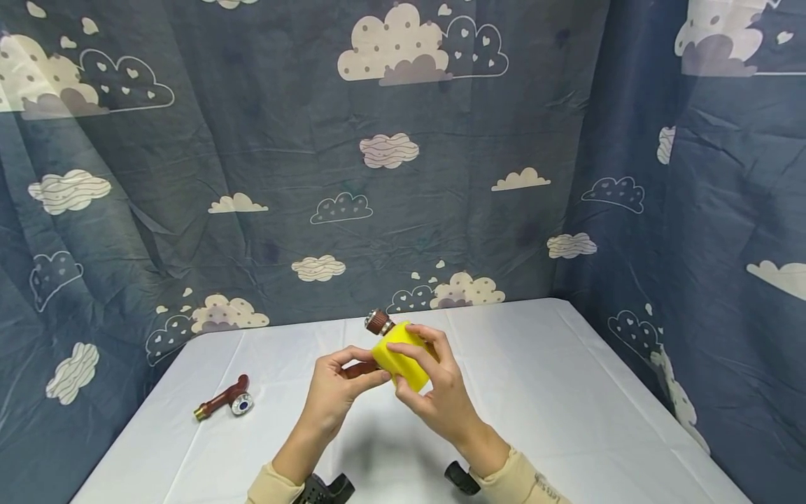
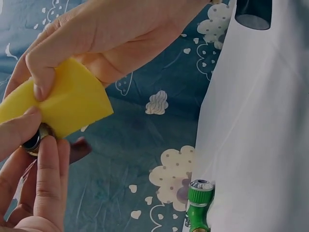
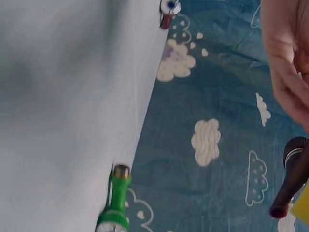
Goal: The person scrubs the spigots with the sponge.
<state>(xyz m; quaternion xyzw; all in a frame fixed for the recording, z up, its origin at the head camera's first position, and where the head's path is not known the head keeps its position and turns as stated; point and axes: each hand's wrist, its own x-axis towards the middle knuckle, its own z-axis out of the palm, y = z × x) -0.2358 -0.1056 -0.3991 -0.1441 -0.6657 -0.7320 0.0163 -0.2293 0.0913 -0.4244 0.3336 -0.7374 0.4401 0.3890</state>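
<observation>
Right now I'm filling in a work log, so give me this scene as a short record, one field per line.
Left grip: holds a brown nozzle
Right grip: holds a yellow pad against that nozzle
Surface: white table
Left side of table: second brown nozzle
Also on table: green nozzle, visible only in wrist views
Backdrop: dark blue, cloud-patterned

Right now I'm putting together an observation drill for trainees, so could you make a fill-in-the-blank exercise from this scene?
1. The sponge in the right hand is coloured ____.
2. The left hand holds a fitting with a ____ body.
3. In the head view, a second fitting lies on the table's ____ side.

Missing words: yellow; brown; left.
</observation>
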